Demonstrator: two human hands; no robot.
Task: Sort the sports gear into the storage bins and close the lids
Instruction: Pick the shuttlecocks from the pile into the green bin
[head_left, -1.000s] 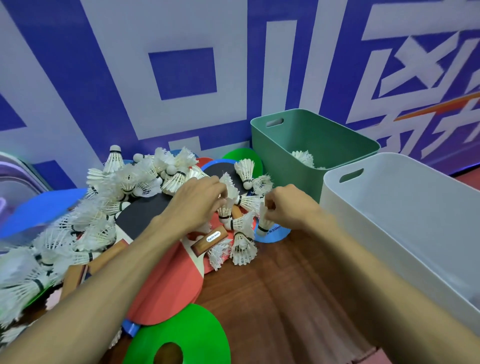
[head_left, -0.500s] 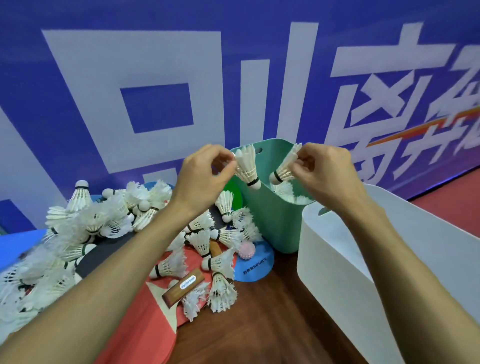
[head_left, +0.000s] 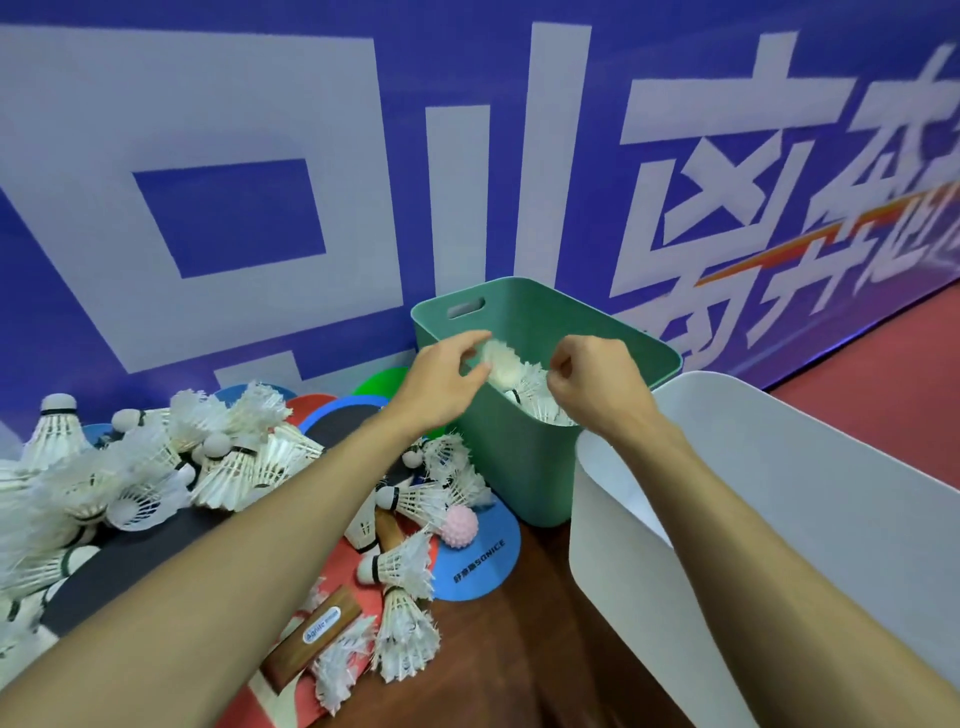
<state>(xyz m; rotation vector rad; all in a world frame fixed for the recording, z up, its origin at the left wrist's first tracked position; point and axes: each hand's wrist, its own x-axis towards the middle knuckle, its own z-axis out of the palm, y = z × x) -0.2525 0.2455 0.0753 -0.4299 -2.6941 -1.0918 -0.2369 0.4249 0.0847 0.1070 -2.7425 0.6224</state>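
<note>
A green storage bin (head_left: 597, 322) stands against the wall with several white shuttlecocks (head_left: 540, 402) lying inside. Both of my hands hover over its open top. My left hand (head_left: 447, 382) has thumb and fingers spread, and a blurred shuttlecock (head_left: 500, 358) hangs just past its fingertips, apart from them. My right hand (head_left: 592, 384) is curled closed with nothing showing in it. A large heap of shuttlecocks (head_left: 156, 467) lies at the left on table tennis paddles (head_left: 104, 564). An open white bin (head_left: 779, 467) stands at the right, under my right forearm.
A pink spiky ball (head_left: 459, 526) rests on a blue flat disc (head_left: 483, 566) in front of the green bin. A wooden paddle handle (head_left: 317, 634) lies near my left forearm. More coloured discs (head_left: 384, 382) lean behind the heap. A blue and white banner wall closes the back.
Both hands carried a shuttlecock each from the heap up to the green bin. Both have now let go; one shuttlecock is falling from the left hand.
</note>
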